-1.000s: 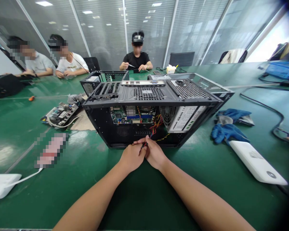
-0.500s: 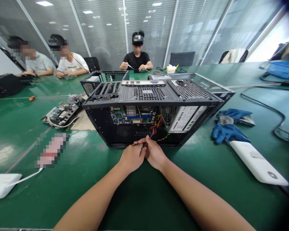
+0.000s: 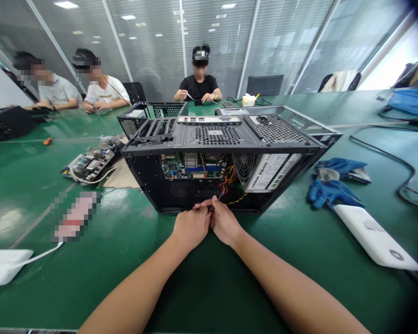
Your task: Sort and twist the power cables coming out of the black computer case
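Observation:
An open black computer case (image 3: 174,197) lies in front of me, with a green motherboard (image 3: 176,168) and a power supply (image 3: 273,174) inside. Red, yellow and black power cables (image 3: 224,186) run from the power supply down to my hands at the case's near lower edge. My left hand (image 3: 192,227) is closed on these cables, fingers bent inward. Pressed against it from the right, my right hand (image 3: 226,222) also grips the cables. Their ends are mostly hidden between my fingers.
Blue work gloves (image 3: 330,192) and a white power bank (image 3: 372,236) lie to the right. On the left are a loose circuit board (image 3: 90,162), a blurred phone (image 3: 76,215) and a white charger block (image 3: 7,266). A second case frame (image 3: 174,109) stands behind. Three people sit across the table.
My hands keep their hold at nearly the same spot. The left thumb and fingers have closed in slightly, so less of the cable bundle shows. The view has shifted a little.

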Demonstrator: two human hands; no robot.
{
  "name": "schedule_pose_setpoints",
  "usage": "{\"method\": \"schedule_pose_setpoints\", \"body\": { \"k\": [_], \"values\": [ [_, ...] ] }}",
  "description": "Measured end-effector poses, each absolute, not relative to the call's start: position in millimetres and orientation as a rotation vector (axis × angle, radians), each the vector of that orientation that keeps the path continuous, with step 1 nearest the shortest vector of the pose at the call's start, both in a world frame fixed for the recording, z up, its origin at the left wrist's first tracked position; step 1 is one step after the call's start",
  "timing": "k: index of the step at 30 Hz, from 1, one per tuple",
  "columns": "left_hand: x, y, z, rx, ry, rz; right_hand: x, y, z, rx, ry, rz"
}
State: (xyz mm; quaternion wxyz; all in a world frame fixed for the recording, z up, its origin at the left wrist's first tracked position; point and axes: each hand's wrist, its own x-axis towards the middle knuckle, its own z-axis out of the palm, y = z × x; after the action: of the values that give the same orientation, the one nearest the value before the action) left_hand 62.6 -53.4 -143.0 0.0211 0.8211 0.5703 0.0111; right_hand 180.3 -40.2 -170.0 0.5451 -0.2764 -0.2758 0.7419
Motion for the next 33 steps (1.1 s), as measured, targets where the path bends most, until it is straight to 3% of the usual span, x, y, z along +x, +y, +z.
{"method": "schedule_pose_setpoints", "body": {
  "k": [10, 15, 22, 33],
  "values": [
    [60.7, -50.5, -143.8, 2.405, 1.685, 0.245, 184.6, -38.4, -167.9, -0.658, -0.674, 1.791],
    [58.0, -47.5, -139.0, 2.089, 1.447, 0.460, 186.6, -38.3, -167.6, -0.666, -0.692, 1.756],
    [57.0, -47.6, -135.6, 1.655, 1.231, 0.478, 188.6, -38.0, -163.6, -0.662, -0.681, 1.726],
    [57.6, -47.1, -139.3, 2.138, 1.431, 0.492, 188.4, -36.0, -166.5, -0.660, -0.692, 1.725]
  ]
}}
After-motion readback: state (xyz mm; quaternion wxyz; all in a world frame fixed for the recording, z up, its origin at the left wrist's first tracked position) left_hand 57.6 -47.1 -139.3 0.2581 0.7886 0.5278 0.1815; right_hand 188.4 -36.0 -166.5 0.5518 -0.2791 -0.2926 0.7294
